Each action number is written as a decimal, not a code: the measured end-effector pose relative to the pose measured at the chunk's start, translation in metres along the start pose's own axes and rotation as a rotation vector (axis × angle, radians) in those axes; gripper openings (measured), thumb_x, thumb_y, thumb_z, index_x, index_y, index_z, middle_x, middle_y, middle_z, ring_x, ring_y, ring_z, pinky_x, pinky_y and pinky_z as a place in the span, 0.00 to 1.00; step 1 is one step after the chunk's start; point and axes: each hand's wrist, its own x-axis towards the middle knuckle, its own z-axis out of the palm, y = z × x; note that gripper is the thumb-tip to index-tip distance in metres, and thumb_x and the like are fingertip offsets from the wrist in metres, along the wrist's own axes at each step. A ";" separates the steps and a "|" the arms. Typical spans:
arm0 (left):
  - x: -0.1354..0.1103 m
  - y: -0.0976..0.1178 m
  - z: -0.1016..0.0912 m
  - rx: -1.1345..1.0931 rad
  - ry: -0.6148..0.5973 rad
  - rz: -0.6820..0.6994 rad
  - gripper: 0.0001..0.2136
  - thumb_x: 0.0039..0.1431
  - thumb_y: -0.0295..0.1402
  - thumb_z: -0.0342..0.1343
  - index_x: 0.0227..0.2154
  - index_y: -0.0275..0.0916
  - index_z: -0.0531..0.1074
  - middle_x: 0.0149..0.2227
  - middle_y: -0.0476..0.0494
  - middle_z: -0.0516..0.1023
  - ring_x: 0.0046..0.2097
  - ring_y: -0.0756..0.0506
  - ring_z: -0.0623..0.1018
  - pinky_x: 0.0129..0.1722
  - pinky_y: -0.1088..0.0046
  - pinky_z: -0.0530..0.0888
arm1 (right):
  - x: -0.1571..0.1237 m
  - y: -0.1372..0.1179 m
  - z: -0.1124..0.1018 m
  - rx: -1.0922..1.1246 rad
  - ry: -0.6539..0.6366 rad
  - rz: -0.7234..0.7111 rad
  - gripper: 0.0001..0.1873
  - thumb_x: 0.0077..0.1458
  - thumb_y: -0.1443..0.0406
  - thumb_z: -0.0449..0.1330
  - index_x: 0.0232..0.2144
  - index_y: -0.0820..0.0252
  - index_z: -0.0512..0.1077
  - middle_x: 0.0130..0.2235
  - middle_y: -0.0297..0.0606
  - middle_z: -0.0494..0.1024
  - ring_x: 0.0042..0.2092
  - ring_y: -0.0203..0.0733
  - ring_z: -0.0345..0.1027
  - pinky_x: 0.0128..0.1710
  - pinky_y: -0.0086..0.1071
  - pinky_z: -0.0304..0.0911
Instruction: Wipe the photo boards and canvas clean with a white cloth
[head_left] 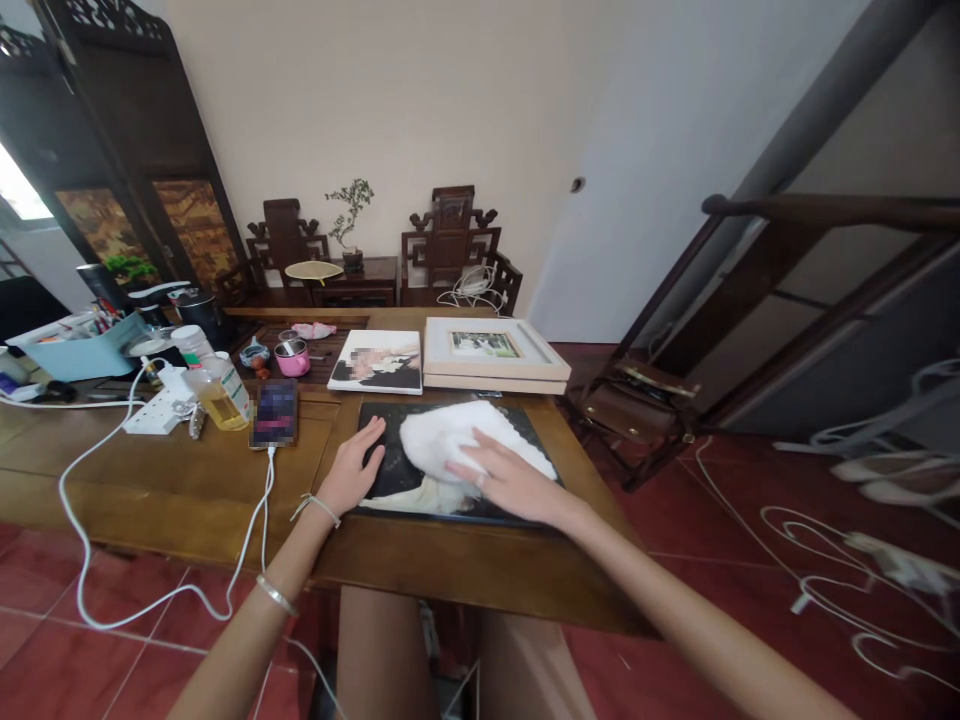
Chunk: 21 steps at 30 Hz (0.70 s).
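Note:
A dark picture panel point(386, 462) with a pale patch along its lower edge lies flat near the front of the wooden table. My left hand point(355, 462) rests on the panel's left side, fingers stretched out and holding nothing. On the panel's middle and right, my right hand point(502, 475) presses a bunched white cloth point(442, 435) against the surface. The cloth hides much of the picture, and part of my right fingers sinks into its folds.
Behind the panel lie a small canvas picture point(379, 362) and stacked framed pictures point(495, 375). Left on the table are a phone point(274, 412) with a white cable, a bottle of yellow liquid point(225, 392), a power strip point(154, 412) and a pink cup point(292, 357). A chair holds a brown bag point(630, 405).

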 end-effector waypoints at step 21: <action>-0.001 0.002 -0.003 0.005 -0.004 -0.016 0.20 0.60 0.37 0.45 0.53 0.38 0.64 0.58 0.42 0.64 0.60 0.45 0.61 0.60 0.61 0.57 | 0.045 0.045 -0.013 -0.012 0.198 0.128 0.31 0.58 0.48 0.42 0.54 0.62 0.63 0.60 0.42 0.59 0.63 0.53 0.43 0.60 0.47 0.40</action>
